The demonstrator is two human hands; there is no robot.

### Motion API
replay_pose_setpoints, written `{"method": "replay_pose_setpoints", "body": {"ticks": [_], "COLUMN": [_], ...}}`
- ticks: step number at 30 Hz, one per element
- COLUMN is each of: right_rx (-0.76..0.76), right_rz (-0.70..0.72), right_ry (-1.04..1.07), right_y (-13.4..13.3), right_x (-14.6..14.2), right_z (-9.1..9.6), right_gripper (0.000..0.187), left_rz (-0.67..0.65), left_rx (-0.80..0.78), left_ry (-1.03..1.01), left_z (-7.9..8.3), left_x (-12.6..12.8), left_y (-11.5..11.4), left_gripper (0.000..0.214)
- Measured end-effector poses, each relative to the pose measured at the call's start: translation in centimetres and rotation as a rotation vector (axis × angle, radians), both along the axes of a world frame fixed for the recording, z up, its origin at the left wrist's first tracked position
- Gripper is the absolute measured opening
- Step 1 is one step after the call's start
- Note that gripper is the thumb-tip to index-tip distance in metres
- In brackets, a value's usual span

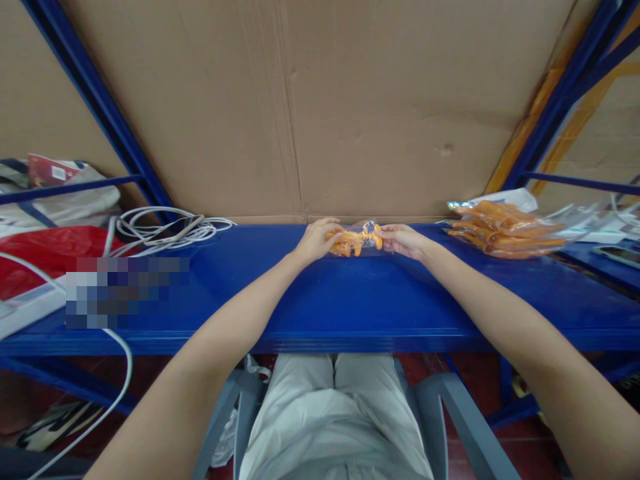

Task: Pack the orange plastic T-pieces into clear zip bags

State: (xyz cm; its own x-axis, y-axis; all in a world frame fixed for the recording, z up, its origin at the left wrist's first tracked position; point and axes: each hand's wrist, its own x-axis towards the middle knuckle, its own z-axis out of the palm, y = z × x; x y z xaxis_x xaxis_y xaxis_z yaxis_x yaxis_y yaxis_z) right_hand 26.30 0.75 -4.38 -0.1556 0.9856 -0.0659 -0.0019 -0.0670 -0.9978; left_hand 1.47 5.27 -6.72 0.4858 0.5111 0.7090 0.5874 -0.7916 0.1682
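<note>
Near the back edge of the blue table, a clear plastic bag with orange pieces (355,243) lies flat between my hands. What the pieces are is too small to make out. My left hand (319,240) grips the bag's left end, its fingers closed over the orange. At the opposite end, my right hand (403,241) pinches the bag beside a shiny crinkled part. To the right of that hand, apart from it, is a pile of clear bags with orange things (505,230) inside.
The blue table (370,300) runs up against a cardboard wall (300,107), between blue metal posts. Coiled white cable (175,230), a red bag (60,250) and a white power strip (40,303) occupy the left. A phone (620,255) lies at far right. Grey chair arms flank my legs.
</note>
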Motion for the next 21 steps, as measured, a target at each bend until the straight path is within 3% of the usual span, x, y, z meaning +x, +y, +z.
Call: {"method": "replay_pose_setpoints", "body": {"ticks": [8, 13, 16, 21], "right_rx": [-0.034, 0.101, 0.148, 0.156], "right_rz": [-0.055, -0.07, -0.036, 0.018], "right_ry": [0.025, -0.224, -0.36, -0.351], "right_y": [-0.1, -0.1, -0.4, -0.7], "right_x": [-1.9, -2.6, -2.7, -2.6], "right_z": [-0.6, -0.8, -0.7, -0.7], "right_gripper": [0.022, 0.017, 0.024, 0.03], "left_rz": [-0.007, -0.037, -0.038, 0.027], "left_rx": [-0.012, -0.025, -0.029, -0.009], "left_ry": [-0.099, -0.092, -0.079, -0.082], "left_z": [0.8, 1.1, 1.2, 1.3], "left_x": [0.6, 0.6, 0.6, 0.2], "left_y": [-0.7, -1.0, -1.0, -0.7], "left_gripper": [0.013, 0.012, 0.012, 0.021]}}
